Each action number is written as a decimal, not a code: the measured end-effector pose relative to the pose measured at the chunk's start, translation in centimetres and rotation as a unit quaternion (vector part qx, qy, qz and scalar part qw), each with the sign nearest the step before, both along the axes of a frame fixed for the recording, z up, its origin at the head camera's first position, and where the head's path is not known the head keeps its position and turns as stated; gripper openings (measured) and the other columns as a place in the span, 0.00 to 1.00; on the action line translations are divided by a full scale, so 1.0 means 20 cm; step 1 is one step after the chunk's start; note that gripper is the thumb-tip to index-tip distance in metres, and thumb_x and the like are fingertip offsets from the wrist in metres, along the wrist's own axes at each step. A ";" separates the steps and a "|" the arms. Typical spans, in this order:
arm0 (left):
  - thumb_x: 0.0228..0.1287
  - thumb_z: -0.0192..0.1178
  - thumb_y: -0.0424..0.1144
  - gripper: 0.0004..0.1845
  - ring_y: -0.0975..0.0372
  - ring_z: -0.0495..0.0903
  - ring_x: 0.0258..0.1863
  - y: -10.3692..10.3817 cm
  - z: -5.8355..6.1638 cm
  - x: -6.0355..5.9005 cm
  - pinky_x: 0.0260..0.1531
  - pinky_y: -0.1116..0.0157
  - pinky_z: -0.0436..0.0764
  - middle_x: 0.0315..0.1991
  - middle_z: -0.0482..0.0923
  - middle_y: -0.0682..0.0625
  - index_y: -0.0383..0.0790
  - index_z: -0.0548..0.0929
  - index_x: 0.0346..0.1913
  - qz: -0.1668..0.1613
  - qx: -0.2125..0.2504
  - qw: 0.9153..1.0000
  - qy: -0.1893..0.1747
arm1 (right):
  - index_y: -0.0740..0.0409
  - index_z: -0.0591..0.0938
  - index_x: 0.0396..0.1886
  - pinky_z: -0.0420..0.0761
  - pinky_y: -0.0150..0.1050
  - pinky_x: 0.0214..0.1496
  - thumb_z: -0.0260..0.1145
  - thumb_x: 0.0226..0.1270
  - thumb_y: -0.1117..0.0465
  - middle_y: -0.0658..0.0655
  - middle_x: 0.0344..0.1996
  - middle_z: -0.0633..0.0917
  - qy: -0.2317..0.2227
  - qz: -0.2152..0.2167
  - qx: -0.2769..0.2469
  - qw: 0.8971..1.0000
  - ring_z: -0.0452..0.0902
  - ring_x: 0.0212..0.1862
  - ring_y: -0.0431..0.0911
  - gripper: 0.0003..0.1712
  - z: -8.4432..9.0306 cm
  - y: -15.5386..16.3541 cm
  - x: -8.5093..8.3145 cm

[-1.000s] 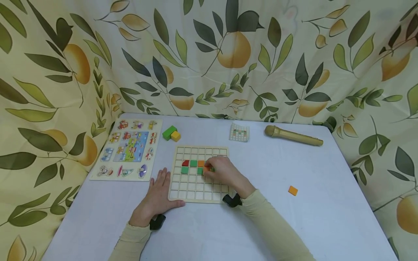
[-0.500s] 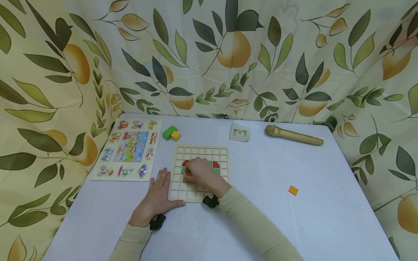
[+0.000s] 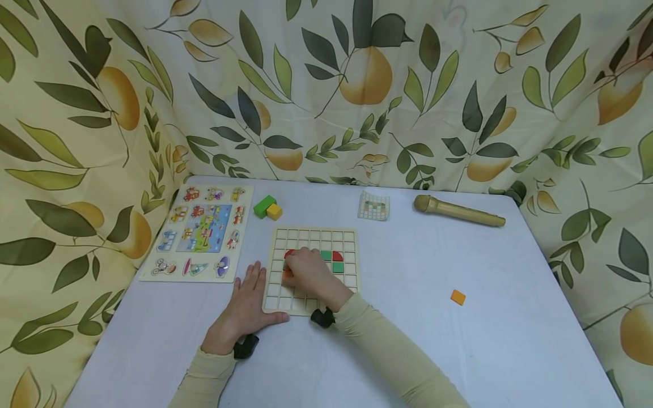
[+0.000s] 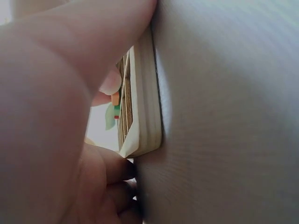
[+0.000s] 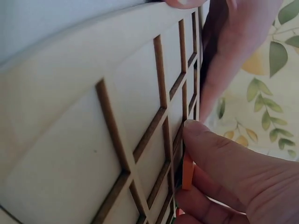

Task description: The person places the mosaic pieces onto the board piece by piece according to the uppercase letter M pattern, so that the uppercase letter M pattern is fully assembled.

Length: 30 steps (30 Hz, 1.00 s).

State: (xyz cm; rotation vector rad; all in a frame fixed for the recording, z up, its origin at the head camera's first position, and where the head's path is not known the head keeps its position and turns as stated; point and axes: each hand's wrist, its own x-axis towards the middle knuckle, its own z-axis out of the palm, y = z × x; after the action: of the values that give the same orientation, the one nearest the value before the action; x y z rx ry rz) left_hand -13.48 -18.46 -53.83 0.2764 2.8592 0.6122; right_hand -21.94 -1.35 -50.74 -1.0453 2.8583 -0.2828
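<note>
A wooden grid board (image 3: 352, 300) lies mid-table with coloured tiles in some cells. Toward its right side show a red rounded tile (image 3: 338, 256) and a green tile (image 3: 338, 267). My right hand (image 3: 311, 273) pinches an orange square tile (image 5: 187, 172) between thumb and fingers, low over the left part of the grid, and hides several tiles there. Extended fingers of my left hand (image 3: 245, 306) lie along the board's left edge, while its thumb touches the front left corner. In the left wrist view the orange tile shows past the board's thick rim (image 4: 147, 102).
A picture puzzle board (image 3: 163, 269) stands flat at the left, beside green (image 3: 264, 207) and yellow blocks (image 3: 274, 212). Behind the grid lies a small pattern card (image 3: 374, 205), with a gold microphone-shaped stick (image 3: 459, 211) to its right. Another orange tile (image 3: 458, 297) lies at the right.
My right hand has moved left across the grid with an orange tile in its fingers, uncovering the red and green tiles on the right side. The left hand has stayed in place.
</note>
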 end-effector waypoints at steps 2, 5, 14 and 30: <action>0.46 0.66 0.73 0.68 0.46 0.35 0.75 0.00 0.00 0.00 0.68 0.41 0.40 0.76 0.39 0.34 0.25 0.49 0.74 0.000 -0.002 1.000 0.000 | 0.49 0.85 0.31 0.71 0.40 0.35 0.74 0.58 0.46 0.43 0.25 0.77 0.003 -0.003 0.000 1.000 0.73 0.33 0.44 0.13 0.00 0.00 0.00; 0.46 0.66 0.73 0.68 0.46 0.35 0.75 0.00 -0.01 0.00 0.68 0.41 0.40 0.76 0.39 0.34 0.25 0.49 0.74 0.000 -0.002 1.000 -0.001 | 0.50 0.85 0.32 0.72 0.41 0.37 0.74 0.57 0.46 0.44 0.26 0.79 0.006 -0.005 -0.002 1.000 0.73 0.35 0.44 0.14 -0.01 0.00 0.00; 0.45 0.66 0.72 0.68 0.46 0.35 0.75 0.01 0.00 0.00 0.68 0.41 0.40 0.76 0.39 0.35 0.25 0.49 0.74 0.003 -0.001 1.000 -0.002 | 0.51 0.83 0.37 0.73 0.42 0.44 0.75 0.58 0.47 0.47 0.34 0.80 -0.035 -0.014 -0.053 0.998 0.73 0.41 0.45 0.16 -0.01 0.08 0.01; 0.45 0.71 0.67 0.68 0.44 0.36 0.75 0.01 0.00 0.00 0.67 0.39 0.40 0.76 0.39 0.33 0.24 0.48 0.74 0.001 0.019 1.000 0.010 | 0.57 0.85 0.41 0.71 0.45 0.46 0.77 0.56 0.53 0.51 0.35 0.82 -0.031 -0.073 -0.145 0.986 0.72 0.41 0.47 0.17 0.03 0.67 0.10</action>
State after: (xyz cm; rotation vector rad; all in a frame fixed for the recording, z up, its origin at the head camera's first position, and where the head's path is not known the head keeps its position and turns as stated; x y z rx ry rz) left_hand -13.39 -18.28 -53.93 0.2863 2.8691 0.6677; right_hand -19.94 11.96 -50.07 -0.8471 2.8994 -0.7492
